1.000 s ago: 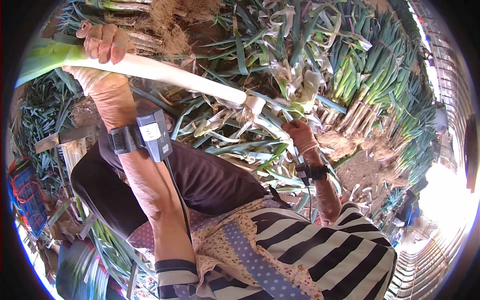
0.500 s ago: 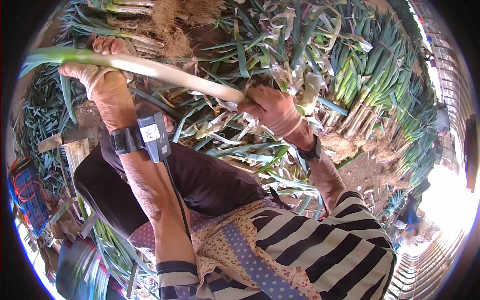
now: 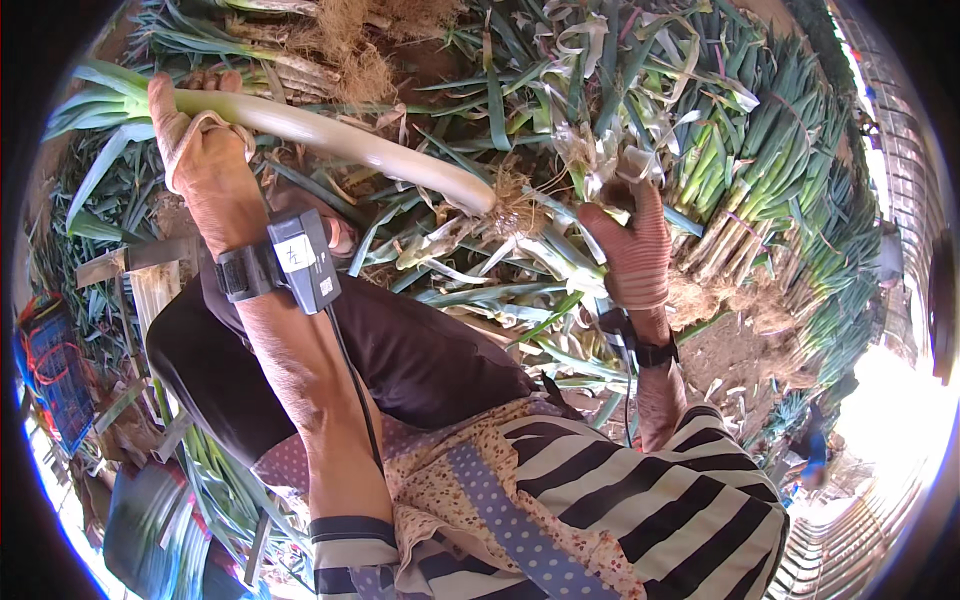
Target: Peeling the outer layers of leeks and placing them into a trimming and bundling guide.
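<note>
A long leek point(image 3: 350, 150) with a smooth white stem slants across the upper left. Its green leaves point left, and its stringy roots point(image 3: 514, 208) hang at the right end. My left hand point(image 3: 208, 140), in a pale glove, is closed around the stem just below the leaves. To the right of the roots, apart from the leek, is my right hand point(image 3: 640, 250) in a striped, dirt-stained glove. Its thumb and fingers are spread, with pale peeled leaf skins point(image 3: 590, 150) just beyond the fingertips.
Tied bundles of leeks point(image 3: 735, 190) lie at the right, and more leeks with brown roots point(image 3: 350, 50) at the upper left. Loose leaf trimmings point(image 3: 470, 300) cover the ground ahead of my knees. A metal-edged stand point(image 3: 125, 262) and a blue woven bag point(image 3: 58, 385) are at the left.
My right hand has let go of the leek's root end and moved right, its fingers now spread. The roots show now. My left hand still holds the leek, shifted slightly.
</note>
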Available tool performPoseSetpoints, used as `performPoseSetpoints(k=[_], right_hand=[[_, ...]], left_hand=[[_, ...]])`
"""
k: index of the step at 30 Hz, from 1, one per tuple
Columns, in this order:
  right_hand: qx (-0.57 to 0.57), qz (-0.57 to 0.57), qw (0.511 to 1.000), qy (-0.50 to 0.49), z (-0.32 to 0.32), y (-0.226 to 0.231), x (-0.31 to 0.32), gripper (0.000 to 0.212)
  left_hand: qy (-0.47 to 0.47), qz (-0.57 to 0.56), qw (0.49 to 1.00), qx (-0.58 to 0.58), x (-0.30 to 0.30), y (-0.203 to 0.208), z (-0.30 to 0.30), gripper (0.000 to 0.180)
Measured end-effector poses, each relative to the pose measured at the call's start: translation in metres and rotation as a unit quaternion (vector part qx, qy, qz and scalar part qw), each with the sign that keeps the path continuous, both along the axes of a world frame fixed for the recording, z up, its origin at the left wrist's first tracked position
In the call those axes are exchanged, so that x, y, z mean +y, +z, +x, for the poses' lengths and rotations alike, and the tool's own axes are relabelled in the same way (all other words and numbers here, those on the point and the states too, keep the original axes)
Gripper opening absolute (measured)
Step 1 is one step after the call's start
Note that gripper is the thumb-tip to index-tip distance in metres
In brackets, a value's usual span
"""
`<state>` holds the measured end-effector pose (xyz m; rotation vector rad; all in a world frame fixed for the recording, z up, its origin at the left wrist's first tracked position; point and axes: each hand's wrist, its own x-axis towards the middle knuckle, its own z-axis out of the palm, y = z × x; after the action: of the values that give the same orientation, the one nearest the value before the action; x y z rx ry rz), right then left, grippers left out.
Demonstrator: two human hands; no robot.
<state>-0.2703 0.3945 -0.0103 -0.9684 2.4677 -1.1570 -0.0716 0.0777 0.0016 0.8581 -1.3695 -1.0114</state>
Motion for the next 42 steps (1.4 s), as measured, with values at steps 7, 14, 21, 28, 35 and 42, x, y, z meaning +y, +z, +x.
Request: performPoseSetpoints(k=[7,14,21,28,35,42], right_hand=[[0.179,-0.035,0.961,0.207,0.029,0.021,-0.061,0.093],[0.098,-0.042,0.966,0.236,0.035,0.028,-0.076,0.087],[0.092,-0.036,0.955,0.278,0.037,0.02,-0.083,0.075],[0.105,-0.069,0.952,0.278,0.041,0.018,-0.085,0.068],[0.054,-0.036,0.952,0.3,0.046,0.018,-0.087,0.05],[-0.06,-0.051,0.979,0.188,0.034,0.005,-0.051,0.028]], left_hand=[[0.015,0.015,0.999,-0.03,0.009,0.001,-0.009,0.05],[-0.046,0.049,0.994,0.081,0.001,-0.006,-0.003,0.05],[-0.006,0.047,0.999,-0.021,0.006,0.0,-0.001,0.049],[-0.01,0.033,0.997,-0.062,0.011,0.0,0.006,0.054],[-0.024,0.037,0.999,0.022,-0.005,-0.006,0.016,0.047],[0.06,0.236,0.916,0.319,-0.032,-0.001,0.012,0.036]])
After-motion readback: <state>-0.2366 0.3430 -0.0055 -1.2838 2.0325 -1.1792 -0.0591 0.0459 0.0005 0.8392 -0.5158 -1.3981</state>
